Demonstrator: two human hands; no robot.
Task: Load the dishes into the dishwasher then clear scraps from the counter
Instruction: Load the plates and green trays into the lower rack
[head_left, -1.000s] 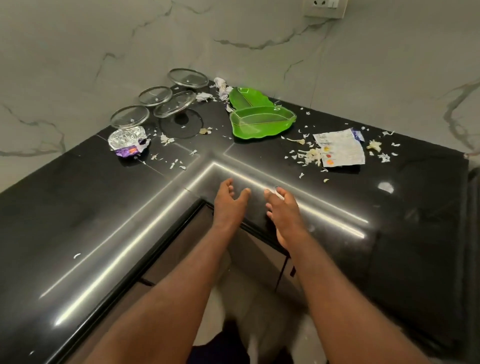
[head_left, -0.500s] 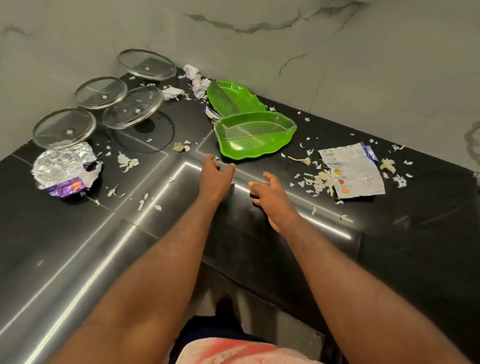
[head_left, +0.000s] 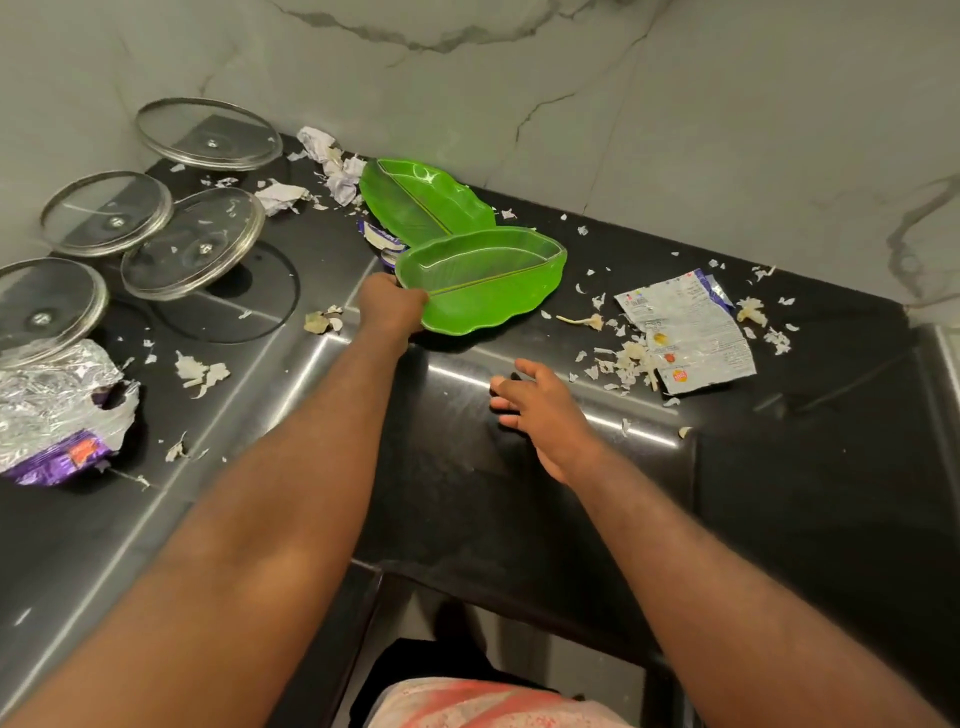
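Two green leaf-shaped plates lie in the corner of the black counter (head_left: 779, 467). My left hand (head_left: 389, 306) grips the left tip of the nearer green plate (head_left: 493, 280), whose edge is tilted up off the counter. The farther green plate (head_left: 421, 200) lies behind it against the wall. My right hand (head_left: 540, 410) hovers low over the counter with relaxed fingers, holding nothing. Several glass lids (head_left: 195, 244) sit at the left, some overlapping. White paper and food scraps (head_left: 623, 358) are scattered across the counter.
A torn printed wrapper (head_left: 691, 332) lies to the right of the plates. A foil-and-purple wrapper (head_left: 57, 410) sits at the left edge. Crumpled paper (head_left: 332, 161) lies by the marble wall (head_left: 675, 104). The counter's inner corner edge is just below my arms.
My left hand reached forward and took hold of the nearer green plate's tip, lifting its edge. My right hand moved slightly right and stayed open. The camera moved closer to the corner.
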